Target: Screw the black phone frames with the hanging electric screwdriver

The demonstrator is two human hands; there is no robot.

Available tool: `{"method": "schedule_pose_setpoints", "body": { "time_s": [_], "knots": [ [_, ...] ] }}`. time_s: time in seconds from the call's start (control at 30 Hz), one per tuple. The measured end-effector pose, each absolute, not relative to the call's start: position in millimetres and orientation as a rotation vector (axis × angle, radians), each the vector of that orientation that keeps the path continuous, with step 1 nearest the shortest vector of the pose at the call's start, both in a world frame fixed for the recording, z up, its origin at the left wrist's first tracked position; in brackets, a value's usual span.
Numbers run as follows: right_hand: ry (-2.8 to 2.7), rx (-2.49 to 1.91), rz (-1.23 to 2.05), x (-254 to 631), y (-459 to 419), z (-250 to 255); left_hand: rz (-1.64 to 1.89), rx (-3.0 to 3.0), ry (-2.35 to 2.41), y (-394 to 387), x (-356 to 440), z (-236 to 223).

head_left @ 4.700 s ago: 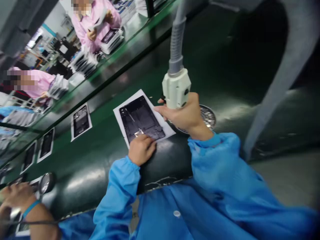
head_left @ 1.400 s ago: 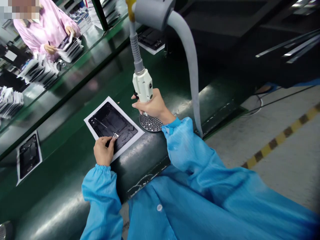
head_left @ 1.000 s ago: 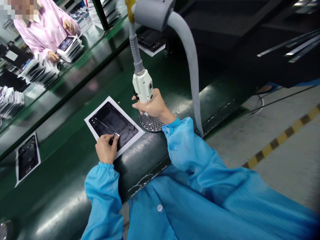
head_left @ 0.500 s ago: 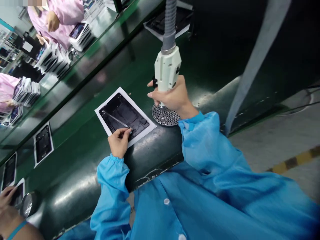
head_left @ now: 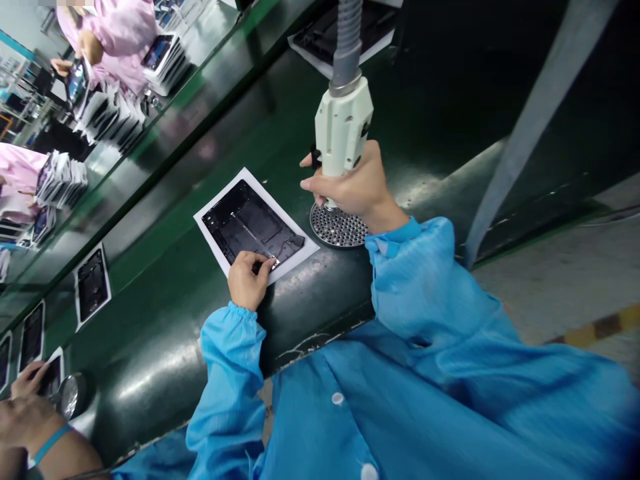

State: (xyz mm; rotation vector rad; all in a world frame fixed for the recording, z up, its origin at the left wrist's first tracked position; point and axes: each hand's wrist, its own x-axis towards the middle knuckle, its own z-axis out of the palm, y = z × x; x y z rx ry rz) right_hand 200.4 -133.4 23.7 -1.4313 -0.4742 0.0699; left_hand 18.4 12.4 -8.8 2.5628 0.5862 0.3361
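A black tablet housing point(head_left: 254, 225) lies on a white sheet point(head_left: 300, 257) on the green bench. A thin pale strip point(head_left: 244, 227) runs across its inside. My left hand point(head_left: 249, 279) is at the housing's near edge, thumb and finger pinched together; what they hold there is too small to tell. My right hand point(head_left: 363, 183) wraps round a pale electric screwdriver point(head_left: 344, 127), which hangs upright from a grey ribbed hose point(head_left: 349, 40). Its lower end is over a round perforated metal screw dish point(head_left: 337, 228), where the tip is mostly hidden by my hand.
More housings on white sheets lie to the left point(head_left: 93, 287) and at the back point(head_left: 327, 37). A co-worker's hand point(head_left: 30, 380) is at lower left beside a round metal dish point(head_left: 74, 395). Across the bench, people in pink sit by stacks point(head_left: 117, 117). A grey strap point(head_left: 540, 127) hangs at right.
My left hand has shifted slightly right along the housing's near edge. The pale strip looks shorter and lies differently. My right hand stays with the screwdriver over the dish. The view has shifted slightly.
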Motion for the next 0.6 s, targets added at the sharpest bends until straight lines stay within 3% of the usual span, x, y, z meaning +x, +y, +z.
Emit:
{"method": "schedule_pose_setpoints", "body": {
  "time_s": [0.6],
  "knots": [
    [-0.479, -1.417, 0.083, 195.4, -136.2, 26.1, 0.332, 2.665, 0.457, 20.6, 17.2, -15.8]
  ]
}}
